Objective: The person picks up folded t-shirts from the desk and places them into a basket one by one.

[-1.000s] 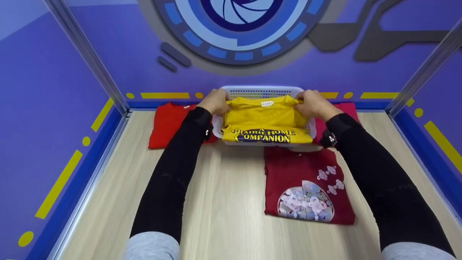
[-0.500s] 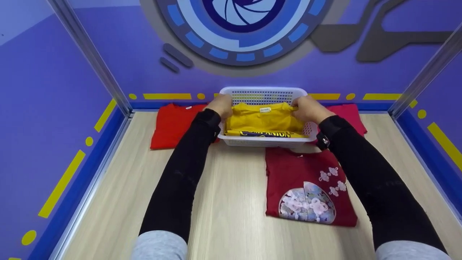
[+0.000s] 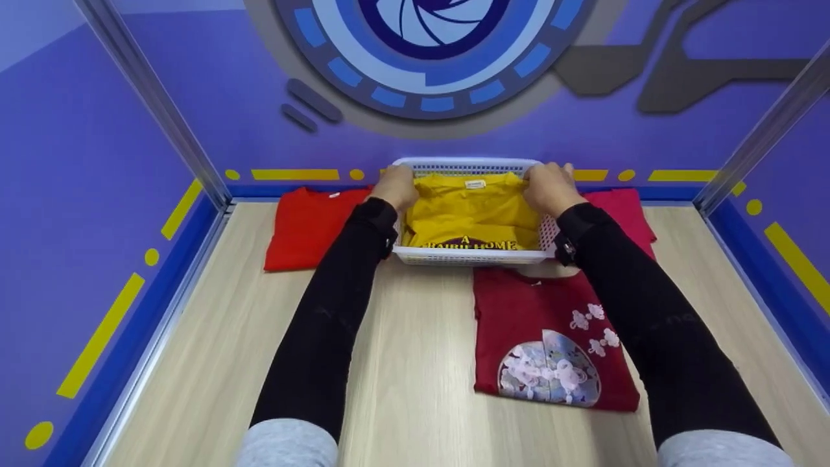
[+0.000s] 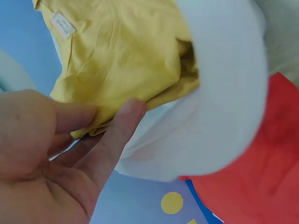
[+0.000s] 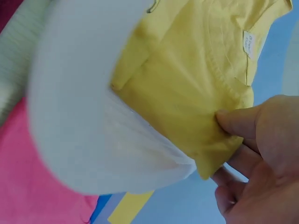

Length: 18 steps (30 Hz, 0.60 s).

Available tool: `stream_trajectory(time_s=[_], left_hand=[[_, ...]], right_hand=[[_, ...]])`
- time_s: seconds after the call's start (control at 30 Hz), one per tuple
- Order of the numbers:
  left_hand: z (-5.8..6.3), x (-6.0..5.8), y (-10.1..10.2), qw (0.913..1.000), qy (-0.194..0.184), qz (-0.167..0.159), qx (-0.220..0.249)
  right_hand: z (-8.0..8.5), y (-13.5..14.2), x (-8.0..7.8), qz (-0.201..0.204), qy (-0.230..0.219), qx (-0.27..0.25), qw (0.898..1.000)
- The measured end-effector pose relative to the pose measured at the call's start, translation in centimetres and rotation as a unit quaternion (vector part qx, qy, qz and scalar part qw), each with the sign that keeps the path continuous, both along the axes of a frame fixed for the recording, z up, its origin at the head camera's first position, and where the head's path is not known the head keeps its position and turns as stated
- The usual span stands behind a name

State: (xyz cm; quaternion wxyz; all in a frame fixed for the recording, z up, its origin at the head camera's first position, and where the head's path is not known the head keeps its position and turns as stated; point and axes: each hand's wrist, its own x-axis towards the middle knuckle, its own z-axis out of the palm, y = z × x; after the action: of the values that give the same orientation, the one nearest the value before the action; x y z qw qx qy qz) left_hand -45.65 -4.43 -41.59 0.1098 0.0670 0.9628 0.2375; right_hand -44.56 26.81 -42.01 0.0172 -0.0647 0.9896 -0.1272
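A yellow T-shirt [image 3: 473, 211] with printed lettering lies folded inside a white perforated basket [image 3: 470, 255]. Its neckline and label face up at the back, and its lower part drops behind the front rim. At the left shoulder corner, my left hand [image 3: 397, 187] pinches the cloth; in the left wrist view the thumb and fingers close on the yellow fabric [image 4: 126, 56]. My right hand [image 3: 550, 189] pinches the opposite shoulder corner, with the thumb on top of the cloth [image 5: 187, 88] in the right wrist view. Both hands are over the basket's ends.
A red shirt [image 3: 301, 227] lies left of the basket, a pink one [image 3: 626, 217] to its right. In front, a folded dark red shirt [image 3: 538, 311] with a floral print lies on the wooden table [image 3: 415, 363]. The blue back wall [image 3: 259, 146] stands close behind the basket.
The yellow T-shirt's lower part, which lay over the basket's front rim, has gone down inside it. Since half a second ago, its neckline has risen slightly toward the back; both hands keep their pinch.
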Motion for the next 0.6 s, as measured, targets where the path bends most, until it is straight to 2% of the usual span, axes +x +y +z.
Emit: stream_trajectory(time_s=[0.13,0.37,0.5,0.6], left_hand=[[-0.2,-0.2,0.3,0.9991,0.030,0.030,-0.002],[-1.0,0.0,1.2,0.9968,0.030,0.068,0.030],[-0.9,-0.2,1.4,0.9969,0.037,0.063,0.028],[-0.3,-0.1,1.3,0.9979,0.048,0.038,0.023]], right_hand=[[-0.1,-0.3,-0.6,-0.018,0.011,-0.016,1.000],[-1.0,-0.2,-1.4,-0.023,0.032,-0.058,0.997],[-1.0,-0.4,-1.5,-0.009,0.047,-0.070,0.996],[-0.4,-0.7,-1.2,0.024,0.035,-0.067,0.997]])
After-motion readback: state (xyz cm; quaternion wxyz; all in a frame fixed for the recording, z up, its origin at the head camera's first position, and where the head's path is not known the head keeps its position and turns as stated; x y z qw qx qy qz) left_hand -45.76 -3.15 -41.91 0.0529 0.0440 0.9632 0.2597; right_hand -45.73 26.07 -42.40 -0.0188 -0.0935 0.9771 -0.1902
